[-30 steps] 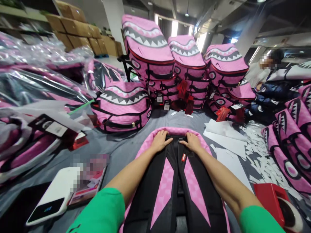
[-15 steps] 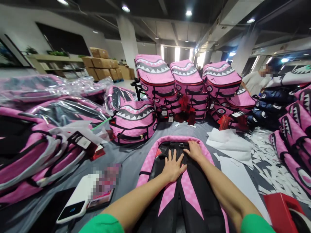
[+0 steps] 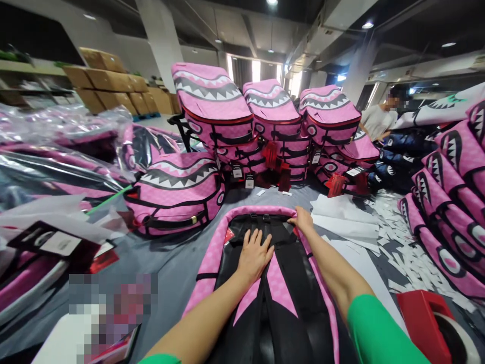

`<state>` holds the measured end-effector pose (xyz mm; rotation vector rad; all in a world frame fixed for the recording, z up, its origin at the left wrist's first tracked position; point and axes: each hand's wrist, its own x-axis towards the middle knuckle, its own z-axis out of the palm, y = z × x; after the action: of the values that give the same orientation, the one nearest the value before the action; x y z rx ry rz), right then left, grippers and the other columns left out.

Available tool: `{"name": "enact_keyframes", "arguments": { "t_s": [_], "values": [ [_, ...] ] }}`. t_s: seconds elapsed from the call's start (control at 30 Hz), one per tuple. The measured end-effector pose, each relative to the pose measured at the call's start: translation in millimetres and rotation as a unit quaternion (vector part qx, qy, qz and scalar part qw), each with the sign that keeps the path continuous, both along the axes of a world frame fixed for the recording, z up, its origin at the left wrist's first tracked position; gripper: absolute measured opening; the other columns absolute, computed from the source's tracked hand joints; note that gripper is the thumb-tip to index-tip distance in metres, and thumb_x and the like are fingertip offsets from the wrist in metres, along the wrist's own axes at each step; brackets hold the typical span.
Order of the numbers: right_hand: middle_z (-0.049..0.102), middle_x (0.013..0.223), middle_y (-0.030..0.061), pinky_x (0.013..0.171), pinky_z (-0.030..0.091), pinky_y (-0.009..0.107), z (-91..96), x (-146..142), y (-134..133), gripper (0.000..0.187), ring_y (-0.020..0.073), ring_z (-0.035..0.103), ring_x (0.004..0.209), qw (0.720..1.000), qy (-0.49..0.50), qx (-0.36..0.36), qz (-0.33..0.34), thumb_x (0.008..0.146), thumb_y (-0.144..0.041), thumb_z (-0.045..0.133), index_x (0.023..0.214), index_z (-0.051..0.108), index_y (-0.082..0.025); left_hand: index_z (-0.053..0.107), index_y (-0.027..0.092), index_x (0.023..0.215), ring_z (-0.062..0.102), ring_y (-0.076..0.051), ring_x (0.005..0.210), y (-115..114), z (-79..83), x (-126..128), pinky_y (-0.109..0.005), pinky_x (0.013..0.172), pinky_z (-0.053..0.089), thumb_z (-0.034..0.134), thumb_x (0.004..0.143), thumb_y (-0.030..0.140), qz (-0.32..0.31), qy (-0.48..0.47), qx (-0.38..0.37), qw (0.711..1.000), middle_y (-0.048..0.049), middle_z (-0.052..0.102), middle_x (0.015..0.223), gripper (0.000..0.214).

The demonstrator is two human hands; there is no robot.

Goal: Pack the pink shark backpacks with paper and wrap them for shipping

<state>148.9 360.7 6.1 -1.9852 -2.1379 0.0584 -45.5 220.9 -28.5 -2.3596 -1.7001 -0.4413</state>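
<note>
A pink backpack [image 3: 212, 247] lies face down on the grey table in front of me, its black back panel and pink-and-black shoulder straps [image 3: 276, 283] facing up. My left hand [image 3: 254, 253] lies flat on the straps with fingers spread, holding nothing. My right hand [image 3: 302, 221] rests at the top right edge of the backpack, fingers curled over the pink rim.
A pink shark-mouth backpack [image 3: 174, 194] lies just beyond on the left, with stacks of the same bags [image 3: 242, 116] behind it. Bagged backpacks [image 3: 56, 167] fill the left, more bags the right [image 3: 450, 182]. White paper sheets [image 3: 341, 217] and scraps lie right. A red tape dispenser [image 3: 432, 318] sits near right. A person [image 3: 379, 119] stands far right.
My left hand slid from the backpack's top edge down onto the straps and opened flat. My right hand shifted to the top right rim. The view swung slightly.
</note>
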Motion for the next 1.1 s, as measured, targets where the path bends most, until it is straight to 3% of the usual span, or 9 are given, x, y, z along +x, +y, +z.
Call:
{"name": "enact_keyframes", "arguments": {
  "t_s": [0.13, 0.2, 0.33, 0.37, 0.53, 0.7, 0.83, 0.97, 1.1],
  "values": [
    [0.057, 0.133, 0.0197, 0.102, 0.044, 0.043, 20.2, -8, -68, 0.041, 0.0282, 0.054, 0.125, 0.999, -0.002, 0.022, 0.047, 0.090, -0.022, 0.061, 0.130, 0.052, -0.014, 0.061, 0.019, 0.135, 0.046, -0.037, 0.136, 1, -0.4, -1, -0.064, 0.110, 0.029, 0.044, 0.099, 0.033, 0.004, -0.067, -0.003, 0.998, -0.0209, 0.059, 0.138, 0.042],
    [0.048, 0.146, 0.0164, 0.113, 0.035, 0.044, 33.1, -13, -129, 0.042, 0.0255, 0.041, 0.138, 0.987, 0.012, 0.040, 0.153, 0.094, -0.022, 0.054, 0.136, 0.050, -0.018, 0.061, 0.019, 0.134, 0.043, -0.037, 0.137, -2, 0.0, 0, -0.064, 0.109, 0.030, 0.043, 0.099, 0.034, 0.006, -0.108, -0.020, 0.994, -0.0209, 0.057, 0.139, 0.042],
    [0.054, 0.141, 0.0064, 0.117, 0.032, 0.042, 40.6, -32, -229, 0.037, 0.0191, 0.046, 0.132, 0.815, 0.061, 0.051, 0.574, 0.096, -0.035, 0.054, 0.131, 0.056, -0.027, 0.060, 0.021, 0.132, 0.040, -0.034, 0.139, 2, 3.0, -1, -0.059, 0.112, 0.028, 0.042, 0.100, 0.036, 0.015, -0.159, -0.051, 0.986, -0.0162, 0.057, 0.140, 0.039],
    [0.059, 0.134, 0.0067, 0.114, 0.036, 0.042, 35.4, -38, -239, 0.033, 0.0187, 0.051, 0.126, 0.810, 0.057, 0.045, 0.582, 0.096, -0.034, 0.054, 0.127, 0.059, -0.025, 0.059, 0.020, 0.132, 0.041, -0.032, 0.138, 4, 5.3, -3, -0.057, 0.113, 0.029, 0.040, 0.101, 0.034, 0.020, -0.174, -0.056, 0.983, -0.0158, 0.057, 0.139, 0.039],
    [0.069, 0.120, 0.0150, 0.106, 0.048, 0.047, -13.2, -57, -227, 0.035, 0.0247, 0.061, 0.115, 0.914, 0.000, 0.087, 0.397, 0.091, -0.028, 0.064, 0.121, 0.065, -0.010, 0.054, 0.013, 0.129, 0.049, -0.023, 0.129, -17, 32.7, -15, -0.046, 0.112, 0.034, 0.014, 0.101, 0.014, -0.011, -0.227, -0.081, 0.971, -0.0151, 0.055, 0.135, 0.048],
    [0.075, 0.103, 0.0063, 0.096, 0.055, 0.031, -33.4, -57, -219, 0.022, 0.0136, 0.066, 0.099, 0.908, 0.033, 0.151, 0.389, 0.095, -0.025, 0.056, 0.098, 0.072, -0.011, 0.063, 0.023, 0.080, 0.061, -0.016, 0.078, -105, 55.1, -6, -0.028, 0.076, 0.049, 0.048, 0.097, 0.043, -0.345, -0.147, -0.188, 0.908, 0.0006, 0.067, 0.080, 0.030],
    [0.069, 0.123, 0.0094, 0.107, 0.047, 0.041, -38.7, -50, -216, 0.029, 0.0181, 0.061, 0.115, 0.911, 0.128, 0.095, 0.382, 0.098, -0.021, 0.051, 0.124, 0.064, -0.018, 0.058, 0.021, 0.072, 0.057, -0.019, 0.068, -141, 28.6, 4, -0.034, 0.067, 0.044, 0.055, 0.092, 0.040, -0.505, -0.055, -0.167, 0.845, -0.0039, 0.063, 0.070, 0.028],
    [0.071, 0.114, 0.0059, 0.107, 0.045, 0.041, -46.1, -45, -204, 0.032, 0.0168, 0.062, 0.110, 0.902, 0.232, 0.057, 0.360, 0.102, -0.018, 0.037, 0.122, 0.061, -0.022, 0.055, 0.022, 0.072, 0.055, -0.020, 0.068, -138, -12.8, 1, -0.037, 0.066, 0.042, 0.052, 0.083, 0.022, -0.521, -0.055, -0.111, 0.845, -0.0052, 0.060, 0.069, 0.012],
    [0.071, 0.107, 0.0102, 0.095, 0.050, 0.039, -28.7, -44, -207, 0.029, 0.0198, 0.062, 0.102, 0.879, 0.222, 0.127, 0.401, 0.099, -0.017, 0.038, 0.115, 0.062, -0.018, 0.061, 0.022, 0.079, 0.059, -0.022, 0.079, -135, -18.4, -3, -0.040, 0.080, 0.047, 0.051, 0.085, 0.026, -0.483, -0.017, -0.133, 0.865, -0.0072, 0.065, 0.078, 0.012]
  ]
}}
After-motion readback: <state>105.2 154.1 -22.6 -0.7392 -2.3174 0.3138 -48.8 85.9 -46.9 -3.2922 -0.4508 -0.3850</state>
